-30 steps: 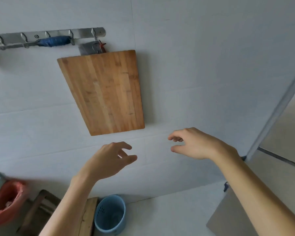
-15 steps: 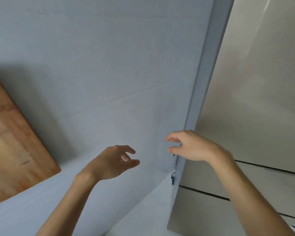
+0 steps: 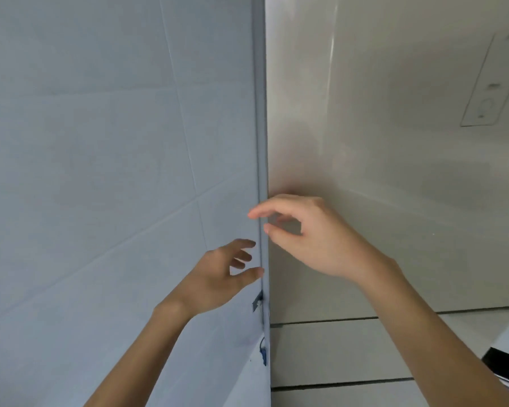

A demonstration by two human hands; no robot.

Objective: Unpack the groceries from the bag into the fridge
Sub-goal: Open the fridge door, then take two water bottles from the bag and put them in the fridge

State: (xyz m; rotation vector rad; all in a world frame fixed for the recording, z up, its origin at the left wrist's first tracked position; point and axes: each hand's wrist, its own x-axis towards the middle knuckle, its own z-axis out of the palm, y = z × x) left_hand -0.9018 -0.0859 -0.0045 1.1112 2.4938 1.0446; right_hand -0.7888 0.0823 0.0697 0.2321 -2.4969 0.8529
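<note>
The fridge (image 3: 394,142) fills the right half of the head view, a pale beige glossy front with its doors closed and dark seams low down. My right hand (image 3: 315,239) hovers in front of the upper door near its left edge, fingers loosely curved and empty. My left hand (image 3: 218,277) is lower and to the left, by the fridge's grey side edge (image 3: 262,142), fingers spread and holding nothing. No grocery bag is in view.
A white tiled wall (image 3: 100,171) covers the left half. A small control panel (image 3: 491,83) sits high on the fridge door. A dark object (image 3: 506,365) shows at the lower right corner. Small blue clips (image 3: 262,351) hang along the fridge's edge.
The view has swung right, from the hanging wooden board and wall to the fridge front. Both hands stayed raised and empty and now sit at the fridge's left edge.
</note>
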